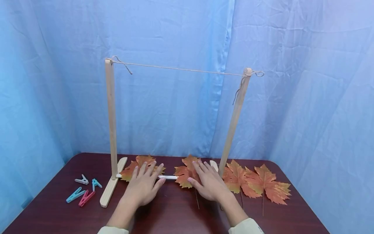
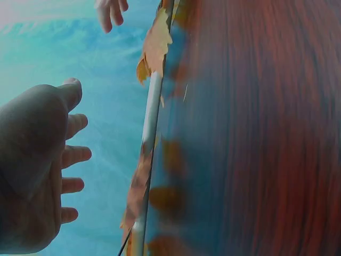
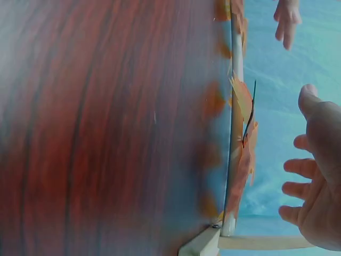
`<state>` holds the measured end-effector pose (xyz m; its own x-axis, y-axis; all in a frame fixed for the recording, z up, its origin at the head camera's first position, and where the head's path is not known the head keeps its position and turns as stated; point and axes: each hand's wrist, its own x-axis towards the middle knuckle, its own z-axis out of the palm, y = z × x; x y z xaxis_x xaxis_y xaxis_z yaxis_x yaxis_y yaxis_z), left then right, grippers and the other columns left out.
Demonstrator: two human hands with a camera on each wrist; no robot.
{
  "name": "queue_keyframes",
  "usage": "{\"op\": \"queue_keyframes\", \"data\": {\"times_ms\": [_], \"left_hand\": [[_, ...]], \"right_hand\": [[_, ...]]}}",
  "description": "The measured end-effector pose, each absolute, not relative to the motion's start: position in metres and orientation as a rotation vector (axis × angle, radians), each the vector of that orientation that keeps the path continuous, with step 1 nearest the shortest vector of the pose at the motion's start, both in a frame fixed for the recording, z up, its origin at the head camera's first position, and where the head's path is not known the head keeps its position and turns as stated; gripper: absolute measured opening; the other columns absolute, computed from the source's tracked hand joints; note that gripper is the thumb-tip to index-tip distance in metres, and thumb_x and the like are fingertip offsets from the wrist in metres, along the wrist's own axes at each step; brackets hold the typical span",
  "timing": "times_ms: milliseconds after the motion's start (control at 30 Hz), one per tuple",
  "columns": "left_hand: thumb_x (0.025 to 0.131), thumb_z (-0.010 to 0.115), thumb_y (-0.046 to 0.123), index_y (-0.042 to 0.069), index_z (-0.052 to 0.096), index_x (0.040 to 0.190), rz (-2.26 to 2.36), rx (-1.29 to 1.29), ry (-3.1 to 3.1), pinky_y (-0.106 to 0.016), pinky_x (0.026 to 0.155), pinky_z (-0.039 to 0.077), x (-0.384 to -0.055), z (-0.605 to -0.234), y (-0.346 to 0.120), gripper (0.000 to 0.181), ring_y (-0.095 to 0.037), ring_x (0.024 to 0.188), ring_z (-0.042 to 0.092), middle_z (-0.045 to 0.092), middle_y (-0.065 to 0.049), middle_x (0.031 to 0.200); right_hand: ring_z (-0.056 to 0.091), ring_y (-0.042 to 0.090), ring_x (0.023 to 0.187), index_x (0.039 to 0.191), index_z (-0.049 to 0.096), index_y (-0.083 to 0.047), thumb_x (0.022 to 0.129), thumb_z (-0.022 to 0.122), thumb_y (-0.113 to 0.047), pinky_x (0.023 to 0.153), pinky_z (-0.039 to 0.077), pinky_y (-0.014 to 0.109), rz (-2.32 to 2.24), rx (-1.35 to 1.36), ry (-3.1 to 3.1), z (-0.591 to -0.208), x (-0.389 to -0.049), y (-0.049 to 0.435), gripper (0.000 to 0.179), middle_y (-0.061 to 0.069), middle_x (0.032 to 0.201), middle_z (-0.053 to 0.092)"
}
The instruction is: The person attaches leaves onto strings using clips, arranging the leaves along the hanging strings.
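In the head view my left hand (image 1: 142, 187) is held over the table with its fingers spread, in front of an orange artificial maple leaf (image 1: 128, 171). My right hand (image 1: 208, 182), fingers also straight, partly covers a second maple leaf (image 1: 182, 177) with a thin stem. Both leaves lie across a white rod (image 1: 168, 177) at the foot of a wooden frame. The left wrist view has the left hand (image 2: 37, 165) apart from the rod (image 2: 152, 109). Likewise, the right hand (image 3: 319, 170) stands clear of the leaf (image 3: 242, 160) in the right wrist view. Neither hand holds anything.
Two wooden posts, left (image 1: 111, 120) and right (image 1: 235, 123), carry a taut string (image 1: 178, 68) between their tops. Left of the frame lie several clothespins, including a blue one (image 1: 75, 195) and a pink one (image 1: 86, 198). More maple leaves (image 1: 271, 185) lie at right. Blue curtains surround the table (image 1: 169, 217).
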<state>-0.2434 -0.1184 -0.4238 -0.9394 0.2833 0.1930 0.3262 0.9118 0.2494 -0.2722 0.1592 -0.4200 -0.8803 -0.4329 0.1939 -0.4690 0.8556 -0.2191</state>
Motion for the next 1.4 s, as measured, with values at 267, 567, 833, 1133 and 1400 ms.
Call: {"op": "queue_keyframes", "data": {"times_ms": [267,567,833,1133,1400], "left_hand": [[0.109,0.041,0.049,0.018,0.044,0.157,-0.391,-0.483,-2.896,-0.068,0.117,0.02,-0.239,-0.419,-0.144,0.057,-0.047,0.146,0.033,0.042,-0.017,0.159],[0.108,0.047,0.045,0.016,0.05,0.153,-0.292,-0.529,-2.884,-0.072,0.11,0.027,-0.234,-0.421,-0.173,0.054,-0.047,0.142,0.039,0.047,-0.017,0.154],[0.108,0.047,0.046,0.017,0.055,0.149,-0.248,-0.514,-2.921,-0.071,0.108,0.031,-0.23,-0.418,-0.196,0.051,-0.044,0.139,0.043,0.052,-0.015,0.15],[0.107,0.049,0.049,0.016,0.061,0.144,-0.223,-0.475,-2.933,-0.07,0.101,0.038,-0.22,-0.419,-0.225,0.051,-0.042,0.132,0.049,0.058,-0.014,0.143],[0.106,0.051,0.048,0.013,0.062,0.142,-0.194,-0.462,-2.948,-0.068,0.092,0.044,-0.215,-0.421,-0.253,0.052,-0.042,0.124,0.055,0.062,-0.015,0.135]], "right_hand": [[0.042,0.042,0.142,0.156,0.041,-0.005,0.105,0.059,-0.037,0.115,0.034,0.057,0.371,0.873,-2.823,-0.417,-0.274,0.164,0.063,0.021,0.155,0.046],[0.052,0.037,0.133,0.147,0.054,-0.006,0.099,0.07,-0.026,0.11,0.041,0.054,0.256,1.049,-2.772,-0.417,-0.279,0.177,0.054,0.015,0.142,0.058],[0.061,0.019,0.108,0.137,0.065,-0.015,0.095,0.075,-0.025,0.09,0.053,0.041,0.19,1.191,-2.744,-0.42,-0.278,0.189,0.045,0.001,0.126,0.063],[0.057,0.007,0.092,0.131,0.071,-0.025,0.095,0.075,-0.027,0.078,0.053,0.031,0.2,1.252,-2.799,-0.42,-0.275,0.194,0.036,-0.007,0.11,0.062],[0.058,0.006,0.092,0.124,0.075,-0.022,0.096,0.073,-0.026,0.078,0.051,0.028,0.238,1.366,-2.744,-0.424,-0.274,0.193,0.028,-0.008,0.107,0.064]]}}
